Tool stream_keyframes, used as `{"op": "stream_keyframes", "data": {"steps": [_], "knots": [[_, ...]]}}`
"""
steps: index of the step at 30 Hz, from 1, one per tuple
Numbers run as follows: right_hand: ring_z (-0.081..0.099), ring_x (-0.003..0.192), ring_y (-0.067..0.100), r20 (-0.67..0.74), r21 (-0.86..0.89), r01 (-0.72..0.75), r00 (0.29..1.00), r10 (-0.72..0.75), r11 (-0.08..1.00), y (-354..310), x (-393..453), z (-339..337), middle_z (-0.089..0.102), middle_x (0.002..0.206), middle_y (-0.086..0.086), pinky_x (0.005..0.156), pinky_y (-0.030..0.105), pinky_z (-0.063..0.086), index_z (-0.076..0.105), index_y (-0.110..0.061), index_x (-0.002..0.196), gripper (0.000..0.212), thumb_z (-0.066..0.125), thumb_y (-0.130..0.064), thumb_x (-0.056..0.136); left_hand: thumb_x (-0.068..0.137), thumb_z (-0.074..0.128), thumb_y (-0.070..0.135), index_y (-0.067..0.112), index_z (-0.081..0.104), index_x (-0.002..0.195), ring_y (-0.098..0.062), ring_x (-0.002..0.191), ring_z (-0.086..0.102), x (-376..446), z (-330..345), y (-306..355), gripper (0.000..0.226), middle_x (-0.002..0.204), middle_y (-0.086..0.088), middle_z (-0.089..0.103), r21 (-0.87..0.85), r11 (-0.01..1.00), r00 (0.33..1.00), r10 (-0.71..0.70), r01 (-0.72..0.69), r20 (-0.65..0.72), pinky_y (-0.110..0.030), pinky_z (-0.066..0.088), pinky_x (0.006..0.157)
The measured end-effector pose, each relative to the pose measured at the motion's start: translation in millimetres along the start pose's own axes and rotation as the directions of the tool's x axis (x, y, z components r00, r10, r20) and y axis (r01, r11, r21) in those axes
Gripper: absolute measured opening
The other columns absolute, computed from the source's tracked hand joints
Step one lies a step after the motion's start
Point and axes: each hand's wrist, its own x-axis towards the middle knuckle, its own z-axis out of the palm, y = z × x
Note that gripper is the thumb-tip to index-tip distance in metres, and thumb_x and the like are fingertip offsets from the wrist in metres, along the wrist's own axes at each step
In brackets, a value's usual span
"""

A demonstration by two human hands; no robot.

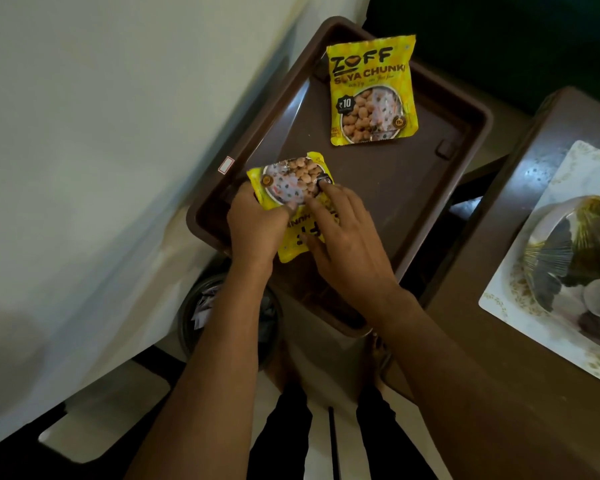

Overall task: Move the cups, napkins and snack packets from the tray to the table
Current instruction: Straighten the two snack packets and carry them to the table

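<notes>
- While both hands meet over the near-left part of the brown tray [413, 199], they share a yellow snack packet [293, 188].
- That near packet lies with its print upside down to the camera, its round window of pale chunks pointing toward the tray's far end and its lower edge reaching the tray's near-left rim.
- Left hand [257, 223]: curled around the packet's left edge, thumb pressed on its front, fingers tucked out of sight under or behind it.
- Right hand [347, 237]: fingers spread and only partly bent, fingertips [326, 187] resting on the packet's right side; whether the thumb grips underneath cannot be told.
- Second packet [373, 91]: same yellow kind, reading "ZOFF" and "SOYA CHUNKS", lying flat and right way up at the tray's far end, its top edge overhanging the far rim; well apart from the held one, touched by neither hand.
- Tray floor between the two packets is bare brown plastic.
- To the tray's right stands a brown table [499, 323], with a white patterned plate [520, 289] on it holding something under clear wrap.
- Left of the tray is a large pale surface [101, 150].
- Below the forearms, a round dark bin [201, 317] sits on the floor, beside the person's dark-trousered legs.
</notes>
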Motion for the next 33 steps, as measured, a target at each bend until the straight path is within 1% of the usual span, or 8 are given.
{"op": "stream_keyframes", "data": {"steps": [5,8,12,18,21,25,28,33], "knots": [[0.032,0.155,0.033,0.019,0.0,-0.031,0.999,0.031,1.0,-2.0,7.8,-0.8,0.045,0.16,0.013,0.122,0.063,0.029,0.057,-0.012,0.142,0.047,0.061,-0.032,0.1,0.074,0.092,0.022,0.018,0.028,0.154,-0.027,0.136,0.056,-10.3,3.5,1.5,0.103,0.15,-0.01,0.052,0.314,0.941,0.982,0.166,-0.128,-0.095,-0.033,0.052,0.095],[0.039,0.15,0.037,-0.021,0.099,-0.021,1.0,0.023,0.995,2.9,18.0,-3.0,0.06,0.147,0.012,0.12,0.062,0.034,0.069,-0.01,0.125,0.035,0.067,-0.025,0.094,0.072,0.09,0.028,0.024,0.036,0.153,-0.032,0.138,0.044,-21.2,5.9,-2.2,0.098,0.152,-0.015,0.038,0.683,0.672,0.894,0.444,-0.286,-0.062,-0.035,0.048,0.096],[0.06,0.121,0.031,-0.234,0.297,-0.17,0.941,0.245,0.939,12.8,36.4,-18.7,0.074,0.115,0.007,0.101,0.024,0.037,0.075,-0.009,0.111,0.023,0.071,-0.013,0.088,0.078,0.083,0.013,0.03,0.059,0.143,-0.032,0.143,0.037,-17.7,8.7,-4.6,0.072,0.154,-0.011,0.039,0.721,0.478,0.818,0.534,-0.502,0.215,-0.049,0.04,0.113],[0.05,0.13,0.024,-0.269,0.508,-0.442,0.734,0.624,0.739,42.9,71.8,-44.7,0.053,0.137,0.012,0.092,-0.003,0.029,0.067,-0.015,0.129,0.043,0.071,-0.011,0.086,0.093,0.073,0.023,0.028,0.057,0.148,-0.026,0.131,0.049,-14.5,11.6,-11.0,0.058,0.146,-0.008,0.046,0.662,0.516,0.812,0.524,-0.543,0.257,-0.045,0.053,0.105],[0.054,0.13,0.029,-0.186,0.575,-0.506,0.685,0.705,0.643,54.6,87.7,-46.3,0.048,0.142,0.015,0.101,0.019,0.047,0.071,-0.02,0.124,0.039,0.071,-0.016,0.084,0.099,0.068,0.03,0.023,0.053,0.151,-0.023,0.132,0.051,-18.1,15.4,-9.5,0.055,0.149,-0.009,0.039,0.635,0.6,0.848,0.499,-0.487,0.179,-0.036,0.053,0.107],[0.07,0.097,0.014,-0.144,0.656,-0.497,0.657,0.74,0.569,64.4,104.2,-47.6,0.069,0.117,0.006,0.074,0.018,0.06,0.077,-0.027,0.112,0.033,0.075,-0.03,0.079,0.103,0.062,0.024,0.015,0.051,0.152,-0.028,0.127,0.061,-25.0,20.6,-1.3,0.052,0.159,-0.012,0.03,0.65,0.636,0.875,0.474,-0.415,0.094,-0.037,0.058,0.103],[0.059,0.072,-0.005,-0.147,0.68,-0.501,0.622,0.769,0.535,69.5,110.3,-49.6,0.068,0.099,-0.003,0.049,0.001,0.042,0.077,-0.014,0.113,0.024,0.078,-0.017,0.089,0.103,0.06,0.023,0.014,0.046,0.155,-0.031,0.128,0.061,-24.8,20.9,3.1,0.055,0.157,-0.013,0.036,0.688,0.642,0.91,0.409,-0.339,0.066,-0.038,0.055,0.1],[0.071,0.077,0.004,-0.168,0.758,-0.482,0.508,0.845,0.44,68.2,101.7,-52.1,0.074,0.086,-0.002,0.058,0.016,0.056,0.076,-0.009,0.091,0.015,0.085,-0.017,0.082,0.099,0.065,0.035,0.012,0.047,0.145,-0.03,0.124,0.058,-22.8,22.0,4.8,0.054,0.143,-0.016,0.046,0.728,0.643,0.932,0.362,-0.238,-0.014,-0.036,0.057,0.088]]}}
